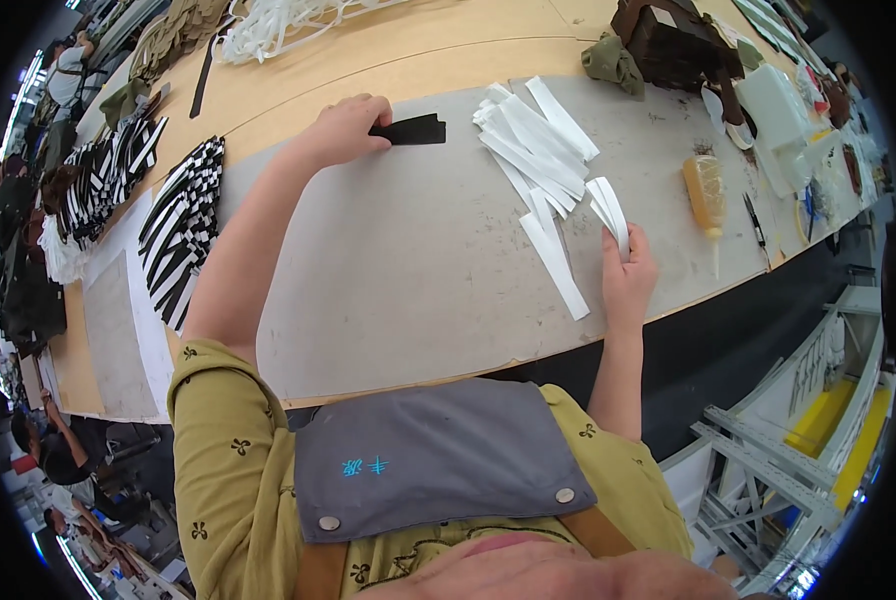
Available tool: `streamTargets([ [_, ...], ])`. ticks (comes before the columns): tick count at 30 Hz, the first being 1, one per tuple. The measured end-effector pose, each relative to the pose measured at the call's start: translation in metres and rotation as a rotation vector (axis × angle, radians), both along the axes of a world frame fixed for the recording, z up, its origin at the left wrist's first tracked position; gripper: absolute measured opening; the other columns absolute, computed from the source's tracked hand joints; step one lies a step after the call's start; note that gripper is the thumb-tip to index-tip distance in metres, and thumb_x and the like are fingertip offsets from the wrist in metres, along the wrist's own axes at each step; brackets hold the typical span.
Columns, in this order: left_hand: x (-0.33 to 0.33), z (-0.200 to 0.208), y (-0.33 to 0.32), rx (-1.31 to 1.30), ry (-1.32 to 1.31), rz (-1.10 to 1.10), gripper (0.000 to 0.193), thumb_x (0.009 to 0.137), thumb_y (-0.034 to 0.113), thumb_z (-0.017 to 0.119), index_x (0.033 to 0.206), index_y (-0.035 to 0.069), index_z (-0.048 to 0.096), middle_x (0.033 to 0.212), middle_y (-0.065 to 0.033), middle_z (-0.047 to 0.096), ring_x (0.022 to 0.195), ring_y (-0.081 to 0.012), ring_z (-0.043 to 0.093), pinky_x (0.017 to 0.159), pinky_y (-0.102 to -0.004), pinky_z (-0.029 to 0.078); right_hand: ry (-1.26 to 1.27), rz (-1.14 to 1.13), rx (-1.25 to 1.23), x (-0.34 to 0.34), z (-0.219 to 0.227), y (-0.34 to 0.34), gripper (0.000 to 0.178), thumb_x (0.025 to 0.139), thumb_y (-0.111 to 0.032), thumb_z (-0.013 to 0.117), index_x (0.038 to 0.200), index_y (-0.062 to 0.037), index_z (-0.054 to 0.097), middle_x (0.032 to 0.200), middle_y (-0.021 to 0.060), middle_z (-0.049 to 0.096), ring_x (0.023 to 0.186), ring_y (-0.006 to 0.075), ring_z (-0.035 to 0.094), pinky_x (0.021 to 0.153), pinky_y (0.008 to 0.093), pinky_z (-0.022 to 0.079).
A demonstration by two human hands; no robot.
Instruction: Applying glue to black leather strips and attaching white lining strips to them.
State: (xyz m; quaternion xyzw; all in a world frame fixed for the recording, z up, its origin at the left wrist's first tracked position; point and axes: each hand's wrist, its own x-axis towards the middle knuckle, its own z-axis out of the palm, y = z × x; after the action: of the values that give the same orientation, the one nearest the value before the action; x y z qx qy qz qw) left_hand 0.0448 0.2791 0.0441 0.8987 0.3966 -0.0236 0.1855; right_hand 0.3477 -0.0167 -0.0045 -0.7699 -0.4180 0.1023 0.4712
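Observation:
Stretched out over the far middle of the table, my left hand is closed on the end of a small stack of black strips. The strips point to the right from my fingers. My right hand, near the table's front edge, pinches a few white strips that fan upward. A loose pile of white strips lies flat between my hands, some crossing each other. One long white strip reaches toward me, just left of my right hand.
Black-and-white strips lie in a heap left of my left arm. To the right are an amber squeeze bottle, a black pen-like tool and a translucent container. A dark brown bag stands at the back. White banding lies far off.

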Motion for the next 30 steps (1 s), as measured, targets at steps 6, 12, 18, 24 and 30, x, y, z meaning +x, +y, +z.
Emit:
streamTargets([
  [6,-0.009,0.011,-0.030,-0.163,-0.072,0.009,0.023,0.092,0.013,0.074,0.107,0.004,0.059,0.117,-0.0125,0.063,0.101,-0.0295,0.067,0.088,-0.0391,0.054,-0.025,0.035,0.039,0.001,-0.002,0.001,0.019,0.098,-0.018,0.071,0.107,-0.0022,0.068,0.083,0.0106,0.068,0.072,0.0188,0.060,0.070,0.0319,0.049],
  [12,-0.019,-0.003,-0.070,-0.040,-0.191,0.046,0.025,0.091,0.009,0.073,0.111,0.005,0.058,0.118,-0.0133,0.062,0.108,-0.0296,0.066,0.094,-0.0396,0.053,0.010,0.039,-0.011,0.001,-0.001,0.000,0.020,0.097,-0.017,0.071,0.109,-0.0016,0.069,0.086,0.0116,0.070,0.074,0.0199,0.062,0.071,0.0319,0.050],
  [18,-0.014,0.001,-0.074,-0.128,-0.209,0.113,0.026,0.089,0.005,0.070,0.114,0.007,0.063,0.114,-0.0132,0.067,0.110,-0.0321,0.064,0.096,-0.0427,0.052,-0.021,0.055,-0.003,0.001,-0.003,0.000,0.021,0.097,-0.016,0.071,0.110,-0.0010,0.068,0.088,0.0138,0.070,0.075,0.0222,0.064,0.073,0.0325,0.051],
  [24,-0.046,0.015,-0.117,-0.232,-0.138,0.055,0.036,0.087,0.003,0.072,0.122,0.006,0.064,0.116,-0.0129,0.066,0.109,-0.0285,0.066,0.097,-0.0397,0.053,0.043,0.066,-0.006,0.001,-0.004,-0.001,0.020,0.098,-0.018,0.070,0.110,-0.0018,0.068,0.083,0.0090,0.066,0.074,0.0143,0.058,0.071,0.0299,0.048],
  [30,-0.073,0.012,-0.179,-0.073,-0.286,0.021,0.030,0.087,0.008,0.076,0.116,0.008,0.069,0.120,-0.0096,0.065,0.105,-0.0311,0.064,0.092,-0.0397,0.052,0.045,-0.014,-0.125,0.003,0.004,0.000,0.024,0.100,-0.025,0.069,0.112,-0.0045,0.068,0.084,0.0053,0.066,0.076,0.0140,0.058,0.071,0.0292,0.048],
])
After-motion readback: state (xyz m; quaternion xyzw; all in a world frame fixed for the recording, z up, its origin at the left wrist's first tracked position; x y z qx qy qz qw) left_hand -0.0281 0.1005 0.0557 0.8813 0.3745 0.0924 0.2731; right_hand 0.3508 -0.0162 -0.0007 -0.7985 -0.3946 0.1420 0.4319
